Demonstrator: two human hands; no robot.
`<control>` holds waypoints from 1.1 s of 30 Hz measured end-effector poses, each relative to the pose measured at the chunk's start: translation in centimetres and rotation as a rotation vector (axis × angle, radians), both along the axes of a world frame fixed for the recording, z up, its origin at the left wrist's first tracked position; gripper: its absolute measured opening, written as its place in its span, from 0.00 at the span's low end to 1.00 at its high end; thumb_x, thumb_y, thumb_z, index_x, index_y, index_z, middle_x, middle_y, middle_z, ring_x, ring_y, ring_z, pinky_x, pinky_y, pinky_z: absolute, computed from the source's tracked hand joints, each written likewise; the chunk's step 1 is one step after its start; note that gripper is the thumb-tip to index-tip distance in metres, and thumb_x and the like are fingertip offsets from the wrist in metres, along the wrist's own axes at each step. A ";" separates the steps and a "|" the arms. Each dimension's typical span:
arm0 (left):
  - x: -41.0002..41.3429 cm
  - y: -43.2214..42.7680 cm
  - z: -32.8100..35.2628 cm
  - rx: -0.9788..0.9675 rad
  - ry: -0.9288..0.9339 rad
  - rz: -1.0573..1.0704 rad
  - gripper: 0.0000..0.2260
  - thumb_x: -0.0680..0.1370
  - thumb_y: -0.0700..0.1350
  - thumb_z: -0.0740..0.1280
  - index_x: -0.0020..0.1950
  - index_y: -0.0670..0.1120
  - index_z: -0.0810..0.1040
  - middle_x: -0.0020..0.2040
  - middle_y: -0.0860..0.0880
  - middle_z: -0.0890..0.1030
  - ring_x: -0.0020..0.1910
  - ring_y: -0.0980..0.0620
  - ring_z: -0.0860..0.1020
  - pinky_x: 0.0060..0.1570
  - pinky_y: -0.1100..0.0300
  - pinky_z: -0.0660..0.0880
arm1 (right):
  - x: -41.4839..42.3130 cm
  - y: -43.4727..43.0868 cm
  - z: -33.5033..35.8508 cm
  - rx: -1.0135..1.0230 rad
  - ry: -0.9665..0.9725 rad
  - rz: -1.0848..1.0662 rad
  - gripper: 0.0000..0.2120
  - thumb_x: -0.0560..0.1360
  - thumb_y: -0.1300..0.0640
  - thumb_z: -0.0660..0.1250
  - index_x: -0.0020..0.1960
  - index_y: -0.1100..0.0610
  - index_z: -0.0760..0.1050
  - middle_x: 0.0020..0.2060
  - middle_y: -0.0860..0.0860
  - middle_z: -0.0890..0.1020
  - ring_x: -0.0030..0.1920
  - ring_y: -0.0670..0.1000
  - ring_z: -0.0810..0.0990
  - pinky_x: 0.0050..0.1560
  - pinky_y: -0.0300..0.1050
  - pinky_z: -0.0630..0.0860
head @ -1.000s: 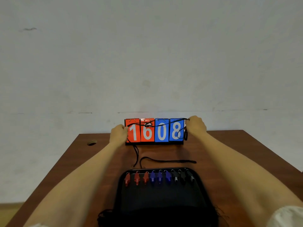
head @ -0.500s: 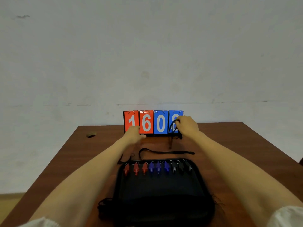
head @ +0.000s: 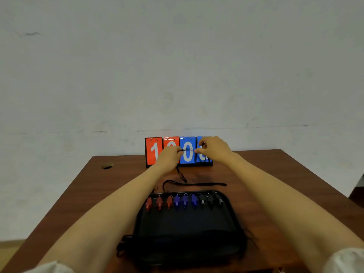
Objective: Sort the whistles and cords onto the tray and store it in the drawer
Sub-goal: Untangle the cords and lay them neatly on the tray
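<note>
Cord (head: 185, 150) stretches before scoreboard (head: 153, 152), pinched between left grip (head: 169, 157) and right grip (head: 214, 149), both curled closed on it. Risk: a snag tips scoreboard; the trailing end could drag across tray (head: 187, 223) and displace its 9 whistles (head: 184, 200).

- The tray (head: 187, 229) lies on the worktop (head: 275, 184), at its near middle
- The whistles (head: 185, 200) sit in a row in the tray, along its far edge
- A loose cord (head: 195, 183) lies on the worktop just behind the tray
- The scoreboard (head: 153, 152) stands at the far edge, behind the loose cord
- The left hand (head: 169, 157) and right hand (head: 213, 149) are before the scoreboard, both pinching a second cord (head: 185, 150) between them
- A small object (head: 107, 166) lies on the worktop, left of the scoreboard
</note>
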State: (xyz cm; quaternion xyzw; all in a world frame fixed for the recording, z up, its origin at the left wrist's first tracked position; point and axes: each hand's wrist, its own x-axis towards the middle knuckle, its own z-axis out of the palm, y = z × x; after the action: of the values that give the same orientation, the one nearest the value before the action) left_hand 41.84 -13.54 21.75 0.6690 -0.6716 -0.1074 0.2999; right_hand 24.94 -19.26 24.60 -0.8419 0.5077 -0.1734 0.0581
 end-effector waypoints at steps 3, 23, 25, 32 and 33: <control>1.6 1.5 -0.2 0.006 -0.171 0.090 0.15 0.83 0.42 0.54 0.64 0.39 0.76 0.59 0.41 0.78 0.56 0.42 0.77 0.55 0.51 0.74 | -2.0 0.5 -0.5 0.017 -0.009 -0.052 0.13 0.80 0.49 0.59 0.50 0.57 0.75 0.42 0.53 0.81 0.39 0.52 0.75 0.41 0.45 0.70; 6.9 11.7 -8.0 0.384 -0.455 0.141 0.17 0.83 0.48 0.52 0.68 0.48 0.72 0.63 0.46 0.78 0.65 0.44 0.72 0.65 0.50 0.62 | -10.9 7.5 -10.5 0.295 -0.082 -0.312 0.06 0.79 0.56 0.63 0.44 0.56 0.76 0.47 0.55 0.83 0.48 0.58 0.81 0.45 0.49 0.76; 6.9 12.2 -8.9 0.395 -0.343 0.116 0.17 0.83 0.46 0.54 0.68 0.44 0.72 0.65 0.43 0.76 0.64 0.43 0.73 0.62 0.52 0.68 | -11.7 8.3 -11.5 0.338 -0.081 -0.338 0.07 0.78 0.57 0.63 0.44 0.56 0.77 0.48 0.56 0.84 0.47 0.59 0.81 0.45 0.49 0.77; 6.4 13.8 -11.5 0.396 -0.247 0.131 0.17 0.79 0.36 0.56 0.69 0.41 0.66 0.64 0.39 0.75 0.58 0.41 0.76 0.57 0.48 0.74 | -13.2 10.1 -13.6 0.391 -0.071 -0.361 0.10 0.77 0.59 0.64 0.47 0.64 0.82 0.44 0.58 0.84 0.40 0.59 0.80 0.35 0.45 0.72; 6.5 13.9 -11.8 0.398 -0.233 0.150 0.15 0.79 0.36 0.57 0.66 0.41 0.66 0.62 0.39 0.76 0.55 0.42 0.77 0.53 0.49 0.75 | -13.4 10.2 -13.9 0.397 -0.075 -0.363 0.11 0.78 0.60 0.63 0.47 0.65 0.82 0.43 0.57 0.84 0.37 0.57 0.79 0.33 0.44 0.71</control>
State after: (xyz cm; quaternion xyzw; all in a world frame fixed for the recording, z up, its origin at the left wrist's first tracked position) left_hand 48.34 0.35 9.91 0.7708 -0.6157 -0.1371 0.0897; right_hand 11.55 -9.05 10.73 -0.7022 0.6719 -0.1089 0.2088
